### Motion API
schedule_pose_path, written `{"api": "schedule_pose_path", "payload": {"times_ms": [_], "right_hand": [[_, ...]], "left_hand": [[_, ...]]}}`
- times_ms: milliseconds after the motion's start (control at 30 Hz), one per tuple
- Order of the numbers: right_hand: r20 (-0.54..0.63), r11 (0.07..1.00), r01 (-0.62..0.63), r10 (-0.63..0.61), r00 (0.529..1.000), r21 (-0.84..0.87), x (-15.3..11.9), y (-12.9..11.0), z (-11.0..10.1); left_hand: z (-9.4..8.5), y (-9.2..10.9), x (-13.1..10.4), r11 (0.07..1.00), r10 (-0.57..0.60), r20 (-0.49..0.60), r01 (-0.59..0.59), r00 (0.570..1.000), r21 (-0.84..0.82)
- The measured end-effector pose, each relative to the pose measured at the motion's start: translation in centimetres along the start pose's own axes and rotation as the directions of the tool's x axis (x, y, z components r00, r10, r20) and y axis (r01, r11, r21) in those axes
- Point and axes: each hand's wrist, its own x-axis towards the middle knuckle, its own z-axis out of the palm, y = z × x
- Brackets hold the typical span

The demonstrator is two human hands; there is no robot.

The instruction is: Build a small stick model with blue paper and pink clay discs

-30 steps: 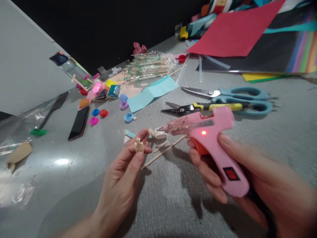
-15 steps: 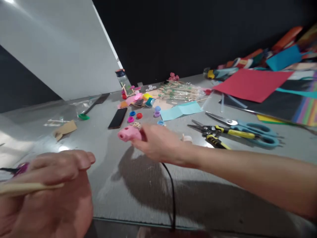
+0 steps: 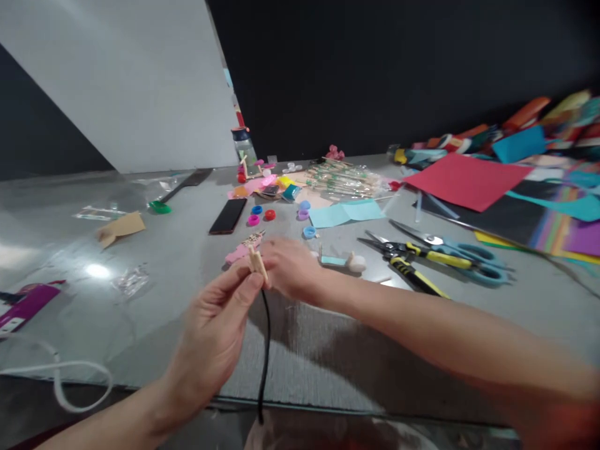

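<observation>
Small pale wooden sticks (image 3: pixel 257 264) are pinched between the thumb and fingers of my left hand (image 3: pixel 219 319), near the middle of the table. Right beside them, my right hand (image 3: pixel 290 270) is closed around the pink glue gun (image 3: pixel 240 251), whose body is mostly hidden by the hands. A black cord (image 3: pixel 265 350) runs down from it over the table's front edge. Just right of my right hand lies a small piece with a light blue strip (image 3: pixel 334 260) and a white round part (image 3: pixel 357 264).
Pliers (image 3: pixel 407 269) and blue-handled scissors (image 3: pixel 469 253) lie at the right, below red paper (image 3: pixel 471 180). A phone (image 3: pixel 227 216), coloured caps (image 3: pixel 270 214) and bundled sticks (image 3: pixel 344 178) are further back. A purple box (image 3: pixel 32 306) sits at the far left.
My left hand has moved right and forward, bringing its wooden piece up to my right hand. The glue gun's pink body is now more hidden. The view has shifted slightly.
</observation>
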Motion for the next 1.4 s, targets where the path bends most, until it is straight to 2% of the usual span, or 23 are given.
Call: {"api": "schedule_pose_path", "payload": {"times_ms": [133,167,200,300,400,533,633,733,767,800,833,867,900,933,967,1000,1067,1167,1267,1400], "right_hand": [[-0.079,0.981,-0.074,0.089,0.993,0.178,-6.7,1.8,-4.9],[-0.107,0.921,-0.065,0.114,0.988,0.383,-8.3,2.2,-5.7],[-0.133,0.860,-0.045,0.130,0.983,0.509,-9.6,2.6,-6.2],[-0.159,0.713,0.010,0.142,0.977,0.701,-12.1,3.6,-6.9],[-0.199,0.680,0.043,0.153,0.968,0.732,-13.2,4.4,-7.3],[-0.254,0.741,0.017,0.207,0.945,0.671,-14.0,5.2,-8.2],[-0.238,0.737,-0.048,0.278,0.931,0.675,-14.3,5.4,-9.0],[-0.186,0.720,-0.150,0.365,0.912,0.678,-14.1,5.9,-10.2],[-0.164,0.721,-0.191,0.391,0.906,0.666,-14.0,6.2,-10.8],[-0.147,0.733,-0.233,0.414,0.898,0.640,-13.9,6.8,-11.4],[-0.136,0.756,-0.274,0.430,0.892,0.594,-13.7,7.4,-12.1],[-0.127,0.788,-0.314,0.439,0.889,0.530,-13.6,8.0,-12.7],[-0.117,0.823,-0.354,0.445,0.888,0.445,-13.5,8.7,-13.3],[-0.105,0.855,-0.390,0.448,0.888,0.343,-13.3,9.3,-13.8],[-0.094,0.879,-0.414,0.445,0.891,0.238,-13.1,9.9,-14.2],[-0.076,0.893,-0.427,0.440,0.895,0.143,-12.9,10.3,-14.4],[-0.045,0.902,-0.430,0.431,0.901,0.028,-12.2,10.8,-14.3],[-0.017,0.913,-0.408,0.408,0.913,0.011,-11.2,11.0,-13.4],[-0.003,0.920,-0.388,0.389,0.921,0.047,-10.6,11.2,-12.4],[0.023,0.898,-0.402,0.405,0.914,0.179,-10.4,12.0,-11.7]], "left_hand": [[1.3,-2.1,0.9,0.993,-0.117,0.076,0.115,0.990,0.027],[2.0,-2.5,1.2,0.988,-0.154,0.121,0.151,0.981,0.038],[2.8,-2.9,1.4,0.983,-0.183,0.175,0.177,0.967,0.048],[5.6,-3.4,2.1,0.981,-0.193,0.335,0.177,0.922,0.077],[8.1,-3.6,2.8,0.980,-0.198,0.397,0.168,0.896,0.110],[10.1,-3.8,3.6,0.969,-0.239,0.418,0.190,0.876,0.157],[10.8,-4.0,3.8,0.960,-0.267,0.443,0.196,0.856,0.200],[10.3,-4.3,3.8,0.933,-0.336,0.491,0.213,0.804,0.289],[9.9,-4.3,3.9,0.927,-0.334,0.493,0.184,0.803,0.328],[9.3,-4.3,4.0,0.922,-0.299,0.485,0.117,0.822,0.369],[8.6,-4.2,4.4,0.910,-0.222,0.460,0.013,0.860,0.414],[7.8,-4.1,4.8,0.878,-0.090,0.425,-0.130,0.901,0.462],[7.0,-4.0,5.5,0.812,0.052,0.399,-0.272,0.915,0.516],[6.3,-3.9,6.3,0.731,0.168,0.379,-0.373,0.910,0.572],[5.6,-3.9,7.2,0.653,0.201,0.377,-0.411,0.904,0.636],[5.1,-4.0,8.1,0.595,0.159,0.395,-0.408,0.905,0.693],[4.5,-4.5,9.7,0.517,0.002,0.462,-0.396,0.887,0.759],[4.6,-5.4,11.4,0.491,-0.174,0.549,-0.411,0.818,0.768],[5.6,-5.9,12.1,0.491,-0.173,0.599,-0.458,0.782,0.741],[7.3,-5.9,12.7,0.408,-0.106,0.667,-0.579,0.738,0.706]]}}
